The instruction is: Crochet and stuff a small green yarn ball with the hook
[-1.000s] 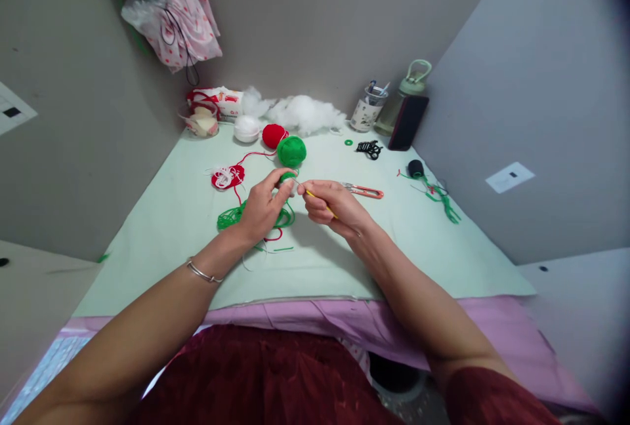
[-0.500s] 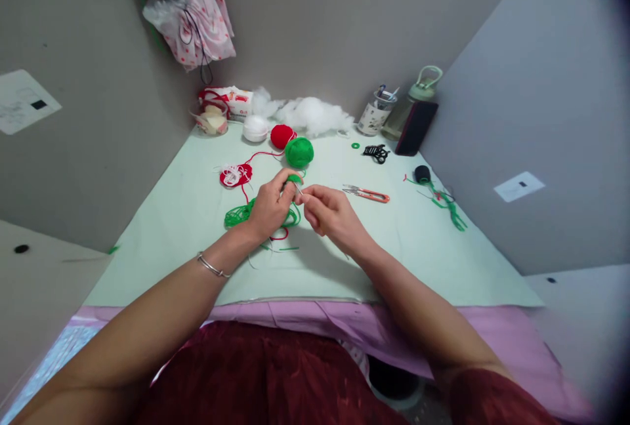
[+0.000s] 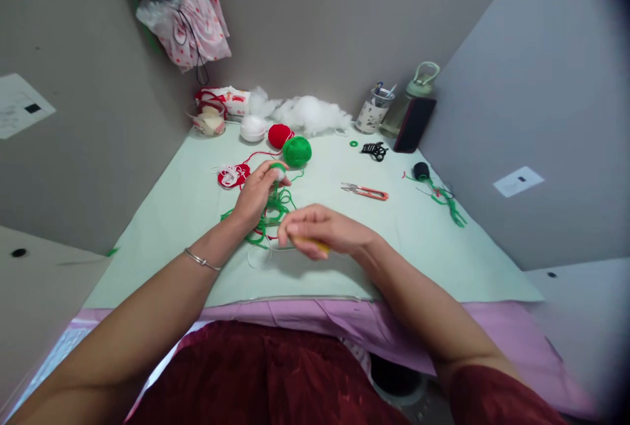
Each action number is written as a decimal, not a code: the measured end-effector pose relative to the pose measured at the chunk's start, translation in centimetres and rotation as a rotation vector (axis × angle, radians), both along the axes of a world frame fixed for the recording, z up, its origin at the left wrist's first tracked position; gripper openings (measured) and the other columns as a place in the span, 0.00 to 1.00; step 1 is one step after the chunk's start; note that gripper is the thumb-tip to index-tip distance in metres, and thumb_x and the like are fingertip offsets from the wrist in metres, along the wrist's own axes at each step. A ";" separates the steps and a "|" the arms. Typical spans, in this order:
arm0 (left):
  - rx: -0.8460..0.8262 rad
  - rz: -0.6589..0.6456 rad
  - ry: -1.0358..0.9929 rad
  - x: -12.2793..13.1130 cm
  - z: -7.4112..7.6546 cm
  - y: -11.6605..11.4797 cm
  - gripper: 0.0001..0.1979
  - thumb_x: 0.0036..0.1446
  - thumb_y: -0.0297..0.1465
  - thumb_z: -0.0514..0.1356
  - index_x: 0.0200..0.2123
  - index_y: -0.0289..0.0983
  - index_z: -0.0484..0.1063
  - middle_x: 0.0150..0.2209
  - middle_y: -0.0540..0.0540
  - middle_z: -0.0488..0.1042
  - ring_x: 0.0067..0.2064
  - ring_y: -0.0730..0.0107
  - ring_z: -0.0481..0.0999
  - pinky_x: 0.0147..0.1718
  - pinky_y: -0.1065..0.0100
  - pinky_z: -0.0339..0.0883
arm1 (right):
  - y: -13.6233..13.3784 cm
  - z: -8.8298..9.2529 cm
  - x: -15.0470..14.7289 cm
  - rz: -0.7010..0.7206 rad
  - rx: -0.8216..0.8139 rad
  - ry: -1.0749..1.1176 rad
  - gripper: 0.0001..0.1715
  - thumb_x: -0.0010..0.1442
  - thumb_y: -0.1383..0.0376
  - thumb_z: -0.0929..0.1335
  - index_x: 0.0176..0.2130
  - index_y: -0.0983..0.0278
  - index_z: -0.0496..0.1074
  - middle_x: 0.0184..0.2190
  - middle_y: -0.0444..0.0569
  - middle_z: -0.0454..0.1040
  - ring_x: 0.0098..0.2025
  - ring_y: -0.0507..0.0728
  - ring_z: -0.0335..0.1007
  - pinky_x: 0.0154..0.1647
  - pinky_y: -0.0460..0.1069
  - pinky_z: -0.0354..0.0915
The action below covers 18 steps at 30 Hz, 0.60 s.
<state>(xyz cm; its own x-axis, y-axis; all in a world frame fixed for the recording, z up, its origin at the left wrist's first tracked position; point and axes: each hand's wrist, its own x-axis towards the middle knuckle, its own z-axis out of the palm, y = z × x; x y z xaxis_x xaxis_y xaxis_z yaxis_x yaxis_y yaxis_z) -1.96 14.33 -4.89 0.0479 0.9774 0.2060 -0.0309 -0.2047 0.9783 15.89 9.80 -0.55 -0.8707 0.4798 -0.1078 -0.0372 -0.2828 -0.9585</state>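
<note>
- We have our work spread over the table (image 3: pixel 472 271).
- White fluff (image 3: pixel 315 115) lies in a loose heap at the back; we judge there is plenty left.
- Our right hand (image 3: pixel 322 229) is slightly blurred, curled around a yellow tool, and stands apart from the piece.
- Our left hand (image 3: pixel 256 197) pinches a small piece over the table, to the left of the right hand.
- Green yarn (image 3: pixel 275 202) lies loose and tangled below the left hand, so we take it that little of it is worked up.
- Green, red and white balls (image 3: pixel 296 151) sit farther back, all looking well filled.
- A red bundle (image 3: pixel 232 176) with white threads rests at left; whether it is done, we cannot tell.
- Orange snips (image 3: pixel 367 192) lie untouched at right.
- The yellow tool (image 3: pixel 315 244) has its tip hidden or blurred.
- The piece (image 3: pixel 278 167) shows a green edge around white; we judge it part-made.
</note>
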 end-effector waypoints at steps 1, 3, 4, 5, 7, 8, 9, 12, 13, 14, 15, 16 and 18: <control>-0.003 -0.016 -0.025 0.0 0.1 -0.1 0.10 0.63 0.37 0.56 0.43 0.41 0.74 0.33 0.50 0.77 0.36 0.67 0.76 0.41 0.67 0.70 | 0.2 0.0 -0.1 -0.161 0.031 0.038 0.18 0.65 0.53 0.71 0.39 0.66 0.75 0.17 0.35 0.65 0.16 0.45 0.53 0.18 0.43 0.50; -0.006 -0.052 -0.056 0.3 0.5 -0.5 0.11 0.63 0.37 0.58 0.45 0.42 0.75 0.37 0.50 0.77 0.39 0.67 0.77 0.42 0.67 0.71 | 0.9 0.0 -0.1 -0.500 0.100 0.095 0.20 0.61 0.51 0.73 0.38 0.66 0.74 0.21 0.36 0.67 0.16 0.43 0.50 0.18 0.43 0.46; -0.006 -0.069 -0.064 0.5 0.7 -0.8 0.10 0.63 0.37 0.59 0.46 0.43 0.76 0.37 0.50 0.77 0.41 0.67 0.77 0.43 0.67 0.71 | 1.2 -0.1 0.0 -0.637 0.134 0.098 0.20 0.60 0.51 0.74 0.37 0.65 0.74 0.22 0.36 0.67 0.16 0.43 0.48 0.18 0.44 0.44; -0.002 -0.084 -0.070 0.8 0.8 -1.1 0.10 0.63 0.37 0.60 0.46 0.44 0.77 0.38 0.50 0.77 0.42 0.66 0.77 0.44 0.67 0.70 | 1.6 -0.2 0.0 -0.739 0.166 0.086 0.20 0.58 0.51 0.75 0.36 0.65 0.73 0.22 0.36 0.65 0.17 0.43 0.46 0.19 0.44 0.42; 0.017 -0.104 -0.081 1.4 1.0 -1.7 0.09 0.63 0.36 0.62 0.46 0.45 0.78 0.42 0.50 0.78 0.48 0.65 0.76 0.50 0.66 0.69 | 2.0 -0.4 0.0 -0.847 0.201 0.048 0.20 0.54 0.53 0.77 0.36 0.64 0.71 0.19 0.33 0.61 0.17 0.43 0.45 0.19 0.45 0.41; 0.027 -0.112 -0.088 1.6 1.1 -1.9 0.09 0.63 0.36 0.62 0.46 0.46 0.79 0.44 0.50 0.79 0.50 0.64 0.76 0.53 0.65 0.68 | 2.1 -0.4 -0.1 -0.860 0.199 0.037 0.20 0.53 0.54 0.77 0.37 0.63 0.71 0.17 0.32 0.57 0.17 0.44 0.44 0.19 0.45 0.40; 0.035 -0.118 -0.097 1.8 1.1 -2.1 0.09 0.63 0.36 0.62 0.46 0.47 0.79 0.45 0.51 0.79 0.52 0.64 0.75 0.55 0.64 0.67 | 2.1 -0.5 -0.2 -0.842 0.187 0.032 0.21 0.53 0.54 0.77 0.38 0.62 0.70 0.16 0.30 0.55 0.17 0.45 0.44 0.20 0.45 0.40; 0.033 -0.133 -0.124 2.1 1.0 -2.2 0.11 0.65 0.38 0.61 0.48 0.47 0.80 0.44 0.50 0.80 0.50 0.63 0.76 0.55 0.62 0.68 | 1.9 -0.5 -0.4 -0.689 0.137 0.028 0.21 0.54 0.52 0.76 0.37 0.62 0.69 0.16 0.32 0.59 0.17 0.45 0.44 0.20 0.45 0.40; 0.028 -0.130 -0.130 2.1 1.0 -2.2 0.12 0.65 0.38 0.61 0.49 0.47 0.80 0.43 0.49 0.80 0.48 0.63 0.76 0.54 0.61 0.69 | 1.9 -0.5 -0.3 -0.645 0.127 0.017 0.21 0.55 0.51 0.76 0.34 0.62 0.68 0.17 0.34 0.61 0.17 0.45 0.44 0.20 0.45 0.39; 0.024 -0.124 -0.136 2.1 0.9 -2.1 0.12 0.64 0.38 0.62 0.49 0.46 0.80 0.41 0.49 0.79 0.46 0.63 0.76 0.53 0.61 0.69 | 1.9 -0.5 -0.3 -0.618 0.120 0.003 0.23 0.55 0.49 0.76 0.32 0.63 0.68 0.18 0.35 0.63 0.17 0.44 0.44 0.20 0.45 0.39; 0.022 -0.112 -0.140 2.1 0.8 -2.1 0.12 0.64 0.37 0.62 0.49 0.45 0.80 0.41 0.49 0.79 0.45 0.64 0.76 0.52 0.61 0.70 | 2.0 -0.5 -0.2 -0.608 0.114 -0.011 0.24 0.55 0.48 0.76 0.31 0.63 0.67 0.19 0.35 0.62 0.18 0.44 0.44 0.19 0.45 0.38; 0.021 -0.096 -0.144 2.0 0.8 -2.1 0.12 0.63 0.37 0.63 0.49 0.45 0.81 0.40 0.49 0.79 0.44 0.65 0.76 0.52 0.62 0.69 | 2.0 -0.6 -0.1 -0.613 0.111 -0.025 0.26 0.54 0.46 0.76 0.30 0.63 0.68 0.18 0.34 0.59 0.18 0.44 0.42 0.19 0.45 0.38; 0.017 -0.069 -0.147 1.9 0.7 -2.0 0.12 0.61 0.36 0.65 0.48 0.44 0.81 0.41 0.49 0.80 0.43 0.66 0.76 0.52 0.63 0.70 | 2.2 -0.7 0.0 -0.647 0.113 -0.055 0.27 0.52 0.44 0.76 0.30 0.63 0.69 0.16 0.30 0.51 0.18 0.44 0.38 0.19 0.45 0.37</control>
<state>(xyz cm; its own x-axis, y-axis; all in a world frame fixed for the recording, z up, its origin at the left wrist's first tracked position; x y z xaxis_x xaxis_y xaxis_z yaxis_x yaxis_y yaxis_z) -0.04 12.31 -4.15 0.0834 0.9690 0.2325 -0.1881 -0.2138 0.9586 15.88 12.01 -1.28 -0.3973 0.9156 -0.0620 -0.1165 -0.1173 -0.9862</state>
